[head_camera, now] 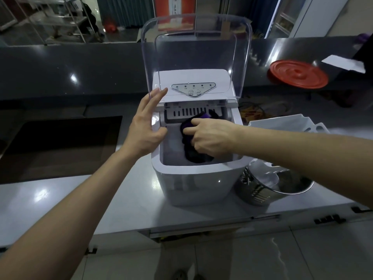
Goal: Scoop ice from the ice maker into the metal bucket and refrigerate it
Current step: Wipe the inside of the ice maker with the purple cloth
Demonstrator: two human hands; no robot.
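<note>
"Gripping what, that right hand (210, 136)?"
"A dark purple cloth (188, 138), bunched down inside the ice maker (191, 184). The fingers were curled round it and the forefinger lay along its top."
"And the left hand (146, 128)?"
"It was spread wide with straight fingers and held nothing. It lay at the ice maker's left rim, below the raised clear lid (195, 47)."
"Where was the metal bucket (260, 190)?"
"Just beside the ice maker's front right corner, under the right forearm. A white basket (282, 122) stood behind the bucket, and a red lid (297, 74) lay farther back."
</note>
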